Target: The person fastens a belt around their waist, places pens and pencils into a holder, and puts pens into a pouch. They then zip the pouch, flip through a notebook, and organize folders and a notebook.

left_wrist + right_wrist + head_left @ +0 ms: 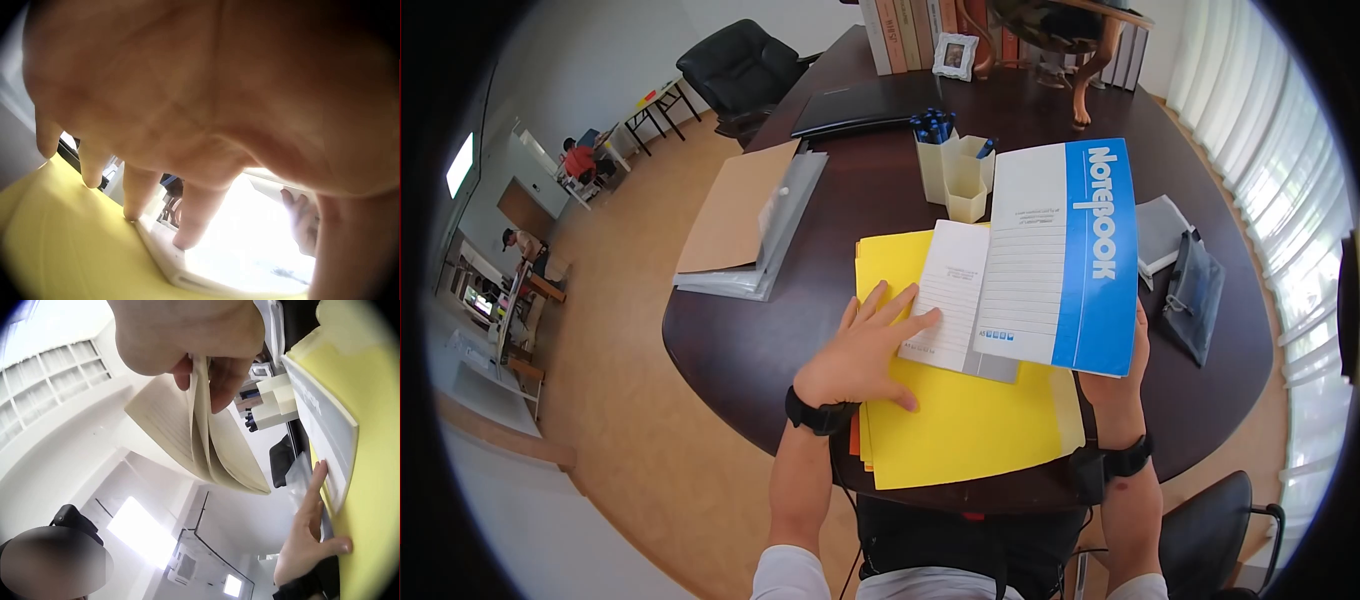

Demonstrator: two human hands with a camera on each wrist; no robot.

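My right hand (1116,395) grips the near right edge of a blue and white notebook (1040,250), raised over the desk. In the right wrist view, the fingers pinch the notebook (165,422) and its pages hang parted. With fingers spread, my left hand (855,350) rests on a yellow folder (970,430) and on the left edge of a second, grey and white notebook (948,290) lying on that folder. The raised notebook partly covers the second one. In the left wrist view, the palm (156,94) arches over the yellow folder, fingertips down.
Behind the notebooks stand cream pen holders (965,190) with blue pens. A brown folder (740,210) on clear plastic folders lies left, a black laptop (865,105) behind. At right are a dark pouch (1195,300) and a grey pouch (1162,235). Books (905,35) line the back.
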